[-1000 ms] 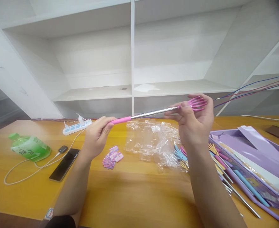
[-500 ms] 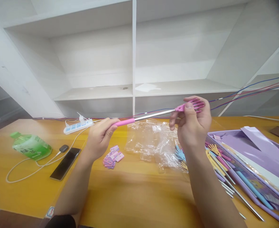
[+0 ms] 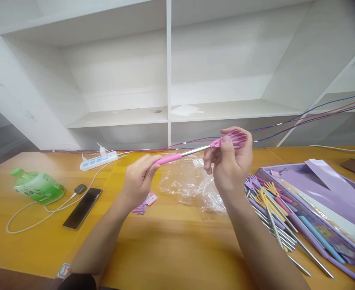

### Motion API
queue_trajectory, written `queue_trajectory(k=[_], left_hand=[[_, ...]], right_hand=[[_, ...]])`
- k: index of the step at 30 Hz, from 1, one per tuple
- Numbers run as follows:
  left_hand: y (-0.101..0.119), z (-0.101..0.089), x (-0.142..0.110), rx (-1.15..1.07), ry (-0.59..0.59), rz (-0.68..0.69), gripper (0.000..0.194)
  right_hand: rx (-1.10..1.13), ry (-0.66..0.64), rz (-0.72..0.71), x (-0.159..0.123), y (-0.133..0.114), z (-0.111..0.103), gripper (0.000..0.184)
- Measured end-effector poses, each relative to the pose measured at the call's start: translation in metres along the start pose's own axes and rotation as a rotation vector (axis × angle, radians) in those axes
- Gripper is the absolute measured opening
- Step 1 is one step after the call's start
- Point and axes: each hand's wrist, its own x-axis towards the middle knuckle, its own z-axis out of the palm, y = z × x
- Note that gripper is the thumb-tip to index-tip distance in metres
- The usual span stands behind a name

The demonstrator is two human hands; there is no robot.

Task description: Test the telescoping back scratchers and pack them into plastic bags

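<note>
Two hands on one pink scratcher, mid-frame: left hand clamped round its grip, right hand pinching its fingered head. Steel shaft's showing, apparently not fully collapsed; more scratchers lie loose, lower right.

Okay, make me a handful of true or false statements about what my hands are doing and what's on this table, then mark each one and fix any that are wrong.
1. The left hand holds the back scratcher by its pink handle. True.
2. The right hand is resting flat on the table. False: the right hand is raised, with its thumb on the scratcher's pink clawed head.
3. The black phone lies on the table. True.
4. The bottle has a red cap. False: its cap is green.
5. The white power strip is inside the purple box. False: the strip lies near the table's back edge.
</note>
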Motion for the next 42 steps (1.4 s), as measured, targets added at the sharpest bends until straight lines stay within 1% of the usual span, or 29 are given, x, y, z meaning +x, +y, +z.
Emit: queue_trajectory(k=[4, 10, 18, 27, 29, 31, 34, 36, 37, 39, 42], left_hand=[[0.003, 0.005, -0.002, -0.016, -0.007, -0.019, 0.028], [0.005, 0.005, -0.001, -0.012, 0.022, 0.013, 0.025], [0.004, 0.012, -0.003, -0.021, 0.038, 0.06, 0.022], [0.007, 0.01, -0.003, 0.015, 0.034, 0.069, 0.022], [0.003, 0.006, 0.0, 0.028, 0.005, 0.072, 0.022], [-0.003, -0.002, 0.004, 0.057, -0.026, 0.089, 0.021], [-0.016, -0.02, 0.01, 0.157, -0.016, 0.127, 0.019], [-0.022, -0.031, 0.012, 0.241, -0.002, 0.173, 0.018], [-0.024, -0.035, 0.012, 0.283, -0.003, 0.193, 0.018], [-0.023, -0.039, 0.012, 0.355, -0.032, 0.23, 0.018], [-0.017, -0.033, 0.011, 0.44, -0.095, 0.268, 0.018]], right_hand=[[0.006, 0.015, 0.004, -0.002, 0.001, 0.002, 0.018], [0.018, -0.014, 0.014, -0.007, 0.008, 0.009, 0.02], [-0.017, -0.002, 0.007, -0.014, 0.014, 0.014, 0.022], [0.005, -0.004, 0.022, -0.016, 0.022, 0.018, 0.02], [-0.027, -0.03, 0.014, -0.012, 0.022, 0.015, 0.019], [-0.085, -0.087, 0.013, -0.006, 0.021, 0.01, 0.02], [-0.184, -0.251, -0.003, 0.004, 0.016, -0.003, 0.019], [-0.301, -0.382, -0.059, 0.009, 0.013, -0.011, 0.016], [-0.38, -0.432, -0.119, 0.011, 0.012, -0.014, 0.015], [-0.555, -0.492, -0.306, 0.013, 0.011, -0.017, 0.012], [-0.749, -0.502, -0.63, 0.015, 0.013, -0.017, 0.015]])
